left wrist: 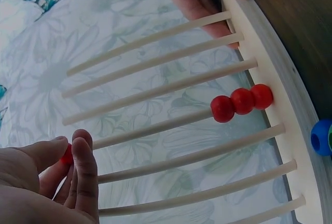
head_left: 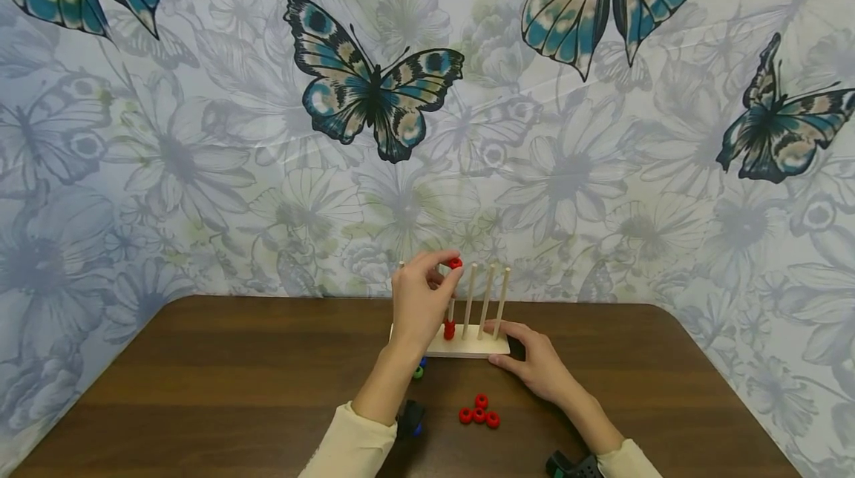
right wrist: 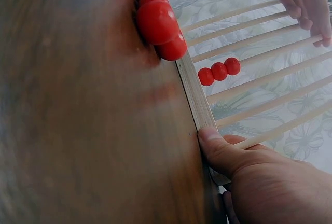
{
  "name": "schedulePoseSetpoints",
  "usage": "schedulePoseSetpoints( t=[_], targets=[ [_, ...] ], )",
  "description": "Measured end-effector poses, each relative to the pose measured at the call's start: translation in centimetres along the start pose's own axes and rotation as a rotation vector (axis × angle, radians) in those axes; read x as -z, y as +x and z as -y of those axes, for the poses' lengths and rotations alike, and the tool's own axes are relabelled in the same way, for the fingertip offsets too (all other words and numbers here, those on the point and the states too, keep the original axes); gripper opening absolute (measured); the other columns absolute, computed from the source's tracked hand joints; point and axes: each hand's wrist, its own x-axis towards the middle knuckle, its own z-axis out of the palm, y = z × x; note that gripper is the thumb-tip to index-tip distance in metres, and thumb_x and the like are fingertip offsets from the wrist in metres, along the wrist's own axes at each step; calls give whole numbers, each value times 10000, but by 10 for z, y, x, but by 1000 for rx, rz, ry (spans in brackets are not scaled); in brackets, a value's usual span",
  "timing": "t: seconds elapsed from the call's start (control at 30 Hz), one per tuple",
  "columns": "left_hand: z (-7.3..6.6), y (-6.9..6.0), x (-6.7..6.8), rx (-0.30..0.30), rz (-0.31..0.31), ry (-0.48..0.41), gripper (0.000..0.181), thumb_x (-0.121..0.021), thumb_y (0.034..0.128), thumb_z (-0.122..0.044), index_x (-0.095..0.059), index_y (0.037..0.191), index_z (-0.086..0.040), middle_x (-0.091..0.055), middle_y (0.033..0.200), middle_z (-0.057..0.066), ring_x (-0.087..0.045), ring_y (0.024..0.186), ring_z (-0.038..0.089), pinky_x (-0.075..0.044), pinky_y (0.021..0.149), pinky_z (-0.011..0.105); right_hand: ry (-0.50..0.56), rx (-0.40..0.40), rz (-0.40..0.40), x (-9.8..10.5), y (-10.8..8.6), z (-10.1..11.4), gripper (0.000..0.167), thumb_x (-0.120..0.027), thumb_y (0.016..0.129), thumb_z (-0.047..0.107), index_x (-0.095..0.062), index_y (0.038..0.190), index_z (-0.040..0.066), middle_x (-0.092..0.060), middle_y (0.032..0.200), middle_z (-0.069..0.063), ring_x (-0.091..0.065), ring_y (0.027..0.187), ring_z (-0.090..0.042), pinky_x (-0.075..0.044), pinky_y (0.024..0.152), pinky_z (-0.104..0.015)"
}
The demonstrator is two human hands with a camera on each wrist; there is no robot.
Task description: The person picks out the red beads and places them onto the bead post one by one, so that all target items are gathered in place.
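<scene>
I have the left hand [head_left: 419, 296] a little below the centre of the head view, its thumb and fingers pinching one red bead [head_left: 456, 263]. This bead is at the upper end of the middle peg [left wrist: 155, 128]; whether the tip has already entered its hole, I cannot tell, because the fingers cover it. The right hand [head_left: 539, 365] is apart from the left one, lower and more to the right, and it grips the right end of the wooden base [head_left: 467, 346], with the thumb on the front edge.

Seven pegs [left wrist: 161, 93] stand on this base, as I count them in the left wrist view. Only on the middle one I see beads: three red beads [left wrist: 242, 101], touching each other, at its foot.

Nearer to the bottom of the head view, four loose red beads [head_left: 479, 416] lie close together on the brown table [head_left: 200, 381]. To the left of them, beside the left forearm, I see a blue bead [head_left: 423, 362] and a green bead [head_left: 418, 372], partly hidden. Cream sleeves [head_left: 354, 442] come in from the bottom edge. Behind the table, a pale flowered backdrop [head_left: 568, 166] fills the upper part, with a large butterfly print [head_left: 374, 92] at upper centre.
</scene>
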Motion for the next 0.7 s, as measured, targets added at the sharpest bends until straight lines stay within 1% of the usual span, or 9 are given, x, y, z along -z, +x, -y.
schedulePoseSetpoints(
  t=[0.1, 0.17, 0.23, 0.3, 0.4, 0.47, 0.53, 0.6, 0.7],
  targets=[
    [2, 0, 2, 14, 6, 16, 272, -817, 941, -151, -787, 1205, -95, -780, 1053, 35, -630, 534, 132, -499, 498, 217, 2, 3, -3, -1, 0, -1, 463, -817, 928, 255, -682, 1371, 272, -643, 1468, 2, -547, 1424, -349, -420, 1158, -628],
    [2, 0, 4, 20, -2, 22, 308, -822, 942, -191, -777, 1235, -110, -790, 1086, 42, -585, 518, 104, -474, 489, 222, 5, 2, -4, -1, 0, -2, 467, -817, 928, 268, -682, 1375, 266, -642, 1471, -2, -544, 1424, -358, -415, 1159, -636],
    [2, 0, 8, 17, -18, 9, 310, -817, 949, -215, -773, 1245, -134, -793, 1109, 17, -565, 507, 86, -467, 478, 229, 7, 1, -6, -1, 0, -2, 471, -816, 927, 275, -681, 1379, 265, -640, 1473, -6, -543, 1424, -364, -414, 1158, -642],
    [2, -1, 11, -10, -43, -11, 285, -812, 954, -216, -778, 1230, -152, -793, 1112, -5, -580, 520, 78, -499, 500, 229, 9, 2, -5, -2, 0, -2, 475, -815, 928, 276, -679, 1383, 261, -638, 1475, -10, -542, 1424, -367, -413, 1159, -643],
    [4, -3, 17, -81, -73, -47, 231, -808, 955, -194, -786, 1181, -156, -787, 1071, -17, -582, 521, 87, -527, 510, 233, 5, 3, -5, -2, 0, -1, 470, -816, 928, 271, -680, 1378, 269, -640, 1472, -1, -546, 1422, -360, -416, 1160, -635],
    [6, -5, 20, -134, -85, -45, 192, -810, 953, -197, -791, 1140, -154, -786, 1035, -4, -571, 521, 92, -530, 512, 232, 2, 3, -5, -2, 0, -1, 469, -816, 928, 274, -680, 1377, 274, -642, 1469, 2, -550, 1419, -357, -418, 1159, -632],
    [10, -8, 23, -160, -84, -34, 150, -813, 951, -199, -796, 1094, -159, -780, 1000, -3, -562, 529, 93, -526, 512, 230, -4, 2, -5, -2, 0, -1, 466, -816, 929, 282, -680, 1375, 280, -644, 1467, 5, -552, 1418, -355, -419, 1159, -630],
    [14, -12, 26, -159, -70, -14, 111, -818, 947, -209, -800, 1050, -171, -775, 957, -20, -563, 537, 84, -525, 515, 229, -5, -2, -3, -1, 0, -1, 466, -814, 930, 288, -680, 1376, 283, -644, 1468, 2, -552, 1417, -358, -418, 1158, -634],
    [21, -20, 31, -115, -36, 7, 66, -826, 940, -214, -804, 998, -188, -762, 900, -63, -575, 549, 70, -528, 517, 232, -8, -14, 1, -1, 0, -1, 465, -813, 931, 293, -679, 1376, 283, -640, 1474, -7, -550, 1416, -367, -415, 1156, -643]
  ],
)
